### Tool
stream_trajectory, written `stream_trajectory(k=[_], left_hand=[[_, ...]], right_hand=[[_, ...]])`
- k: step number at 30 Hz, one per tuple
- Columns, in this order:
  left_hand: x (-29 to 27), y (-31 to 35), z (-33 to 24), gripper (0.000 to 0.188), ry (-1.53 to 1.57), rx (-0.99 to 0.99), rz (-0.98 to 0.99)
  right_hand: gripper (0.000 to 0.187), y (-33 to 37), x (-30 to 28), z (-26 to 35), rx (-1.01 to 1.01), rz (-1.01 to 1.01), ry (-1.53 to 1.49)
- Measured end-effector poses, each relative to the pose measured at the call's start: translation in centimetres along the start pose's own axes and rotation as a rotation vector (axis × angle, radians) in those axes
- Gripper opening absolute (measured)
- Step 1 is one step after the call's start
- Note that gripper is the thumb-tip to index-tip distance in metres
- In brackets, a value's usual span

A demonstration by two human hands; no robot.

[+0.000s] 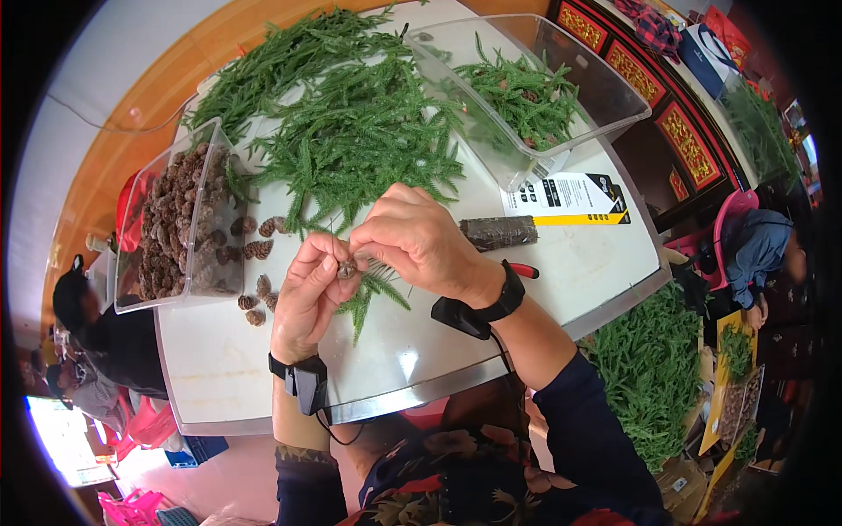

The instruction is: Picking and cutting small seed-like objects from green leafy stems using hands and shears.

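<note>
Over the middle of the white table (561, 289), my hands meet at a small brown pine cone (347, 269). My left hand (303, 294) pinches it between thumb and fingers. My right hand (419, 241) is closed at the cone's right side, fingertips pressed together; what they grip is too small to make out. Thin wire-like strands (382, 268) show under the right hand. A green artificial sprig (373, 301) lies just below the hands. Several loose pine cones (257, 250) rest left of my left hand.
A clear bin of pine cones (213, 210) stands left; another clear bin (614, 110) with sprigs stands far right. Green branches (351, 131) cover the far table. A dark bundle (498, 231), a red handle (524, 270) and a printed card (570, 195) lie right. People are nearby.
</note>
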State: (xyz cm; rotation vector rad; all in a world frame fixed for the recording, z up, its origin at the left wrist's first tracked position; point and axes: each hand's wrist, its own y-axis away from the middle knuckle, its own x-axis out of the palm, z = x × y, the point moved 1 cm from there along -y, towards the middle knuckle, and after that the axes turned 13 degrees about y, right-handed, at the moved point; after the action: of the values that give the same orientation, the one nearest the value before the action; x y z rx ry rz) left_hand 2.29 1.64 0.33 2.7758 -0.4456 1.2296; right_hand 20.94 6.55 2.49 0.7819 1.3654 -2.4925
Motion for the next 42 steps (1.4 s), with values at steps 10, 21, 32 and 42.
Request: stream_trajectory(k=[10,21,32,42], left_hand=[[0.3,0.0,0.1,0.011,-0.004,0.053,0.015],[2.1,-0.3,0.8,0.014,-0.047,0.144,-0.055],[2.2,-0.9,0.6,0.039,-0.126,0.100,-0.030],[2.8,-1.0,1.0,0.042,-0.086,0.085,-0.050]], right_hand=[[0.011,-0.3,-0.5,0.4,0.037,-0.040,-0.025],[0.016,0.4,0.2,-0.1,0.597,0.199,-0.844],[0.011,0.5,-0.3,0.0,0.599,0.191,-0.778],[0.013,0.3,-1.0,0.0,0.627,0.215,-0.856]])
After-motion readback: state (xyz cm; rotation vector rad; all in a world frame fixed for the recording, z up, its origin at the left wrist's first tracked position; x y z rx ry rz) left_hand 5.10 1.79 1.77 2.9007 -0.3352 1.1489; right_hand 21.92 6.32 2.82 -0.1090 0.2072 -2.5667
